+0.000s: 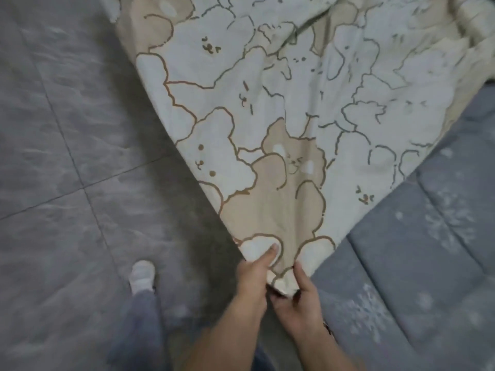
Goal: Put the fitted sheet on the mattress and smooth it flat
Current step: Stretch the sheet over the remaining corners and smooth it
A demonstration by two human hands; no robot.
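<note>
At the near centre of the view, 2 bare hands hold 1 corner of the fitted sheet (267,108). The left hand (254,274) grips the corner from the left, its thumb laid flat on top of the cloth and its other fingers tucked out of sight beneath. The right hand (297,295) pinches the same corner from the right, thumb on top along the edge, with the remaining fingers curled under the bunched tip of fabric. The two hands sit just beside each other, almost touching below the corner.

The sheet is cream and white, printed with outlined bears and rabbits in beige and brown. From the held corner it fans out far and to the right, widening as it goes, with loose folds and creases toward the far right. Its left edge hangs over the grey tiled floor (61,145); its right part lies across the mattress (428,263).

The mattress occupies the near right of the view. Its surface is blue-grey, quilted in wide bands with pale snowflake-like marks, and the near part of it lies bare beside the cloth.

On the floor at near left, 1 foot in a pale sock or slipper (142,275) points far, with a blue-grey trouser leg (139,322) above it. The picture is somewhat blurred.
</note>
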